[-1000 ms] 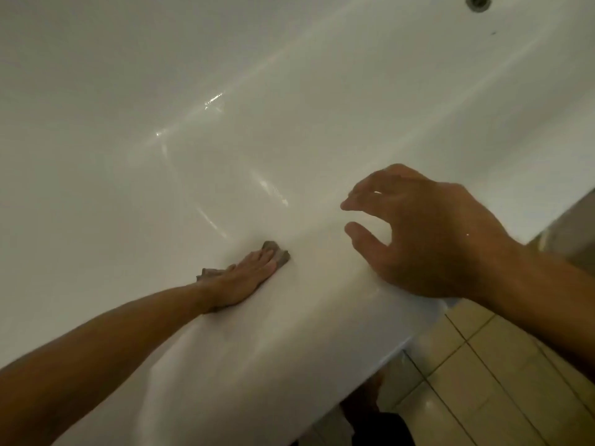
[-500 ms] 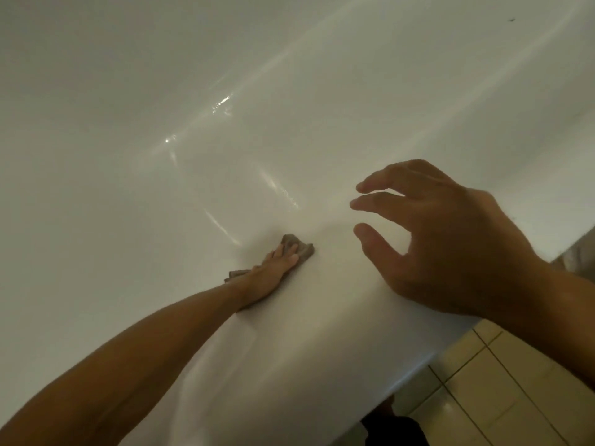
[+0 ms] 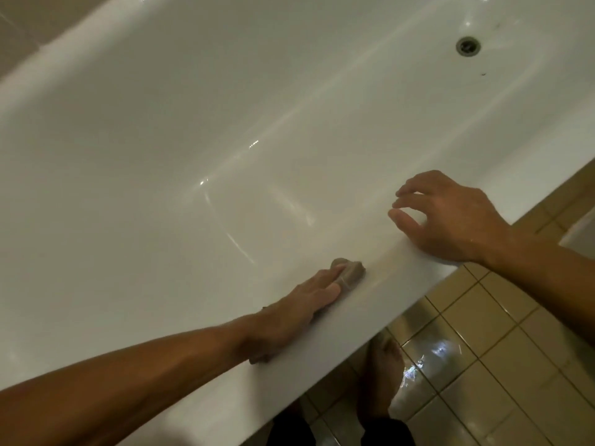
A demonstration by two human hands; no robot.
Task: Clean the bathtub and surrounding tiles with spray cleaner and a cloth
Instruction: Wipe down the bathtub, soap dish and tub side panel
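Seen from my head, looking down: a white bathtub [image 3: 225, 123] stretches across the view, its drain [image 3: 468, 46] at the upper right. My left hand [image 3: 299, 307] lies flat, fingers straight, pressing a small grey-brown cloth [image 3: 351, 273] against the inner side of the tub just below the near rim. My right hand [image 3: 450, 217] rests on that rim to the right of the cloth, a little apart from it, fingers loosely curled and holding nothing. Below the rim are glossy beige floor tiles [image 3: 483, 333] and my bare foot [image 3: 383, 375].
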